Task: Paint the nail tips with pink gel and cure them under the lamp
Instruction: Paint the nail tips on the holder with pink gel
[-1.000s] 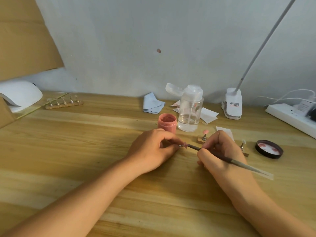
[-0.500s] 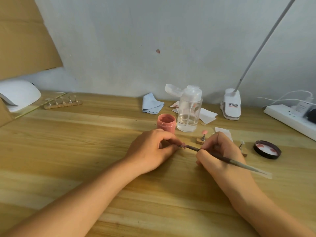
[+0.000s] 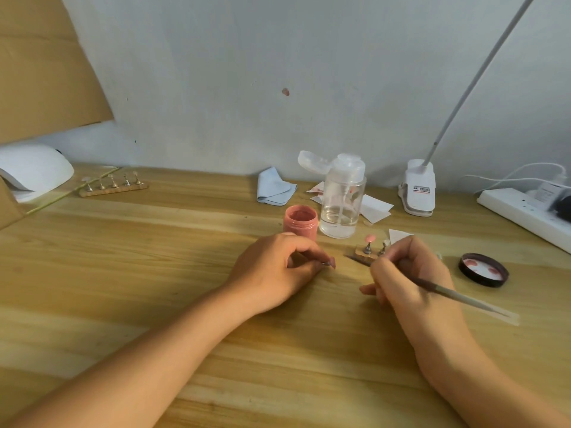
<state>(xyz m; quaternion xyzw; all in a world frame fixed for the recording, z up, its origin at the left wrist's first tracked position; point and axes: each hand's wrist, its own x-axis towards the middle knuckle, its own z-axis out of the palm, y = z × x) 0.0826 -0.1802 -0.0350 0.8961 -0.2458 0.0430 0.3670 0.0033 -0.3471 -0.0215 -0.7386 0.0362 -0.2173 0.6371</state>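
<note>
My left hand [image 3: 275,270] rests on the wooden table and pinches a small peg that carries a pink nail tip [image 3: 331,262]. My right hand [image 3: 404,273] grips a thin brush [image 3: 448,291]; its bristle end points left and stands a short way clear of the tip. An open jar of pink gel [image 3: 300,221] sits just behind my left hand. A small wooden stand [image 3: 366,252] with one pink-painted tip and one pale tip lies between my hands. The white curing lamp [image 3: 32,169] is at the far left edge.
A clear pump bottle [image 3: 341,199] stands beside the jar, with a blue cloth [image 3: 275,186] and paper wipes behind. The jar's black lid [image 3: 483,270] lies at the right. A second wooden stand [image 3: 112,185] with several pegs, a clip lamp base [image 3: 417,188] and a power strip [image 3: 525,214] line the back.
The brush tip has drawn back to the right, away from the nail tip it was touching. My left hand has stayed in place with its peg.
</note>
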